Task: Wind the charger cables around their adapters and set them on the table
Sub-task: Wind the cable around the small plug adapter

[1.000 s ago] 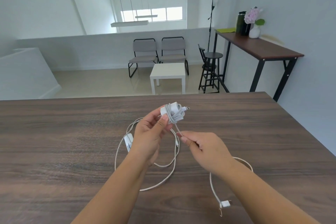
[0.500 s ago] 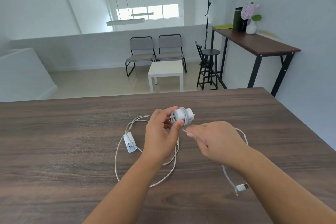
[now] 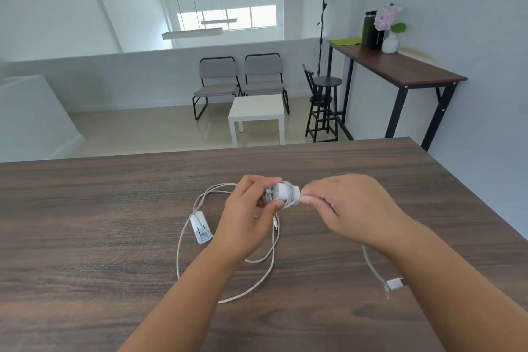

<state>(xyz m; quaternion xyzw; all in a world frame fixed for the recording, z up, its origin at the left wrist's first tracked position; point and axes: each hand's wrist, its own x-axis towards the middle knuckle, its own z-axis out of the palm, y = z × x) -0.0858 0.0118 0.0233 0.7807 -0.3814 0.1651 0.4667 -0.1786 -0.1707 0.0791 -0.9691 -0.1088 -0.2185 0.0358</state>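
Observation:
My left hand grips a white charger adapter with several turns of white cable around it, held just above the dark wooden table. My right hand pinches the cable right at the adapter's right end. The loose tail of that cable runs under my right wrist and ends in a white plug. A second white adapter lies flat on the table left of my left hand, and its unwound cable loops loosely around and under my left wrist.
The table's far edge lies close beyond my hands and its right edge slants off to the right. Past it stand two chairs, a white side table, a stool and a high desk.
My right hand has moved up and left from below the adapter to its right end, drawing the cable around it. The loose tail has shortened and its plug has moved right.

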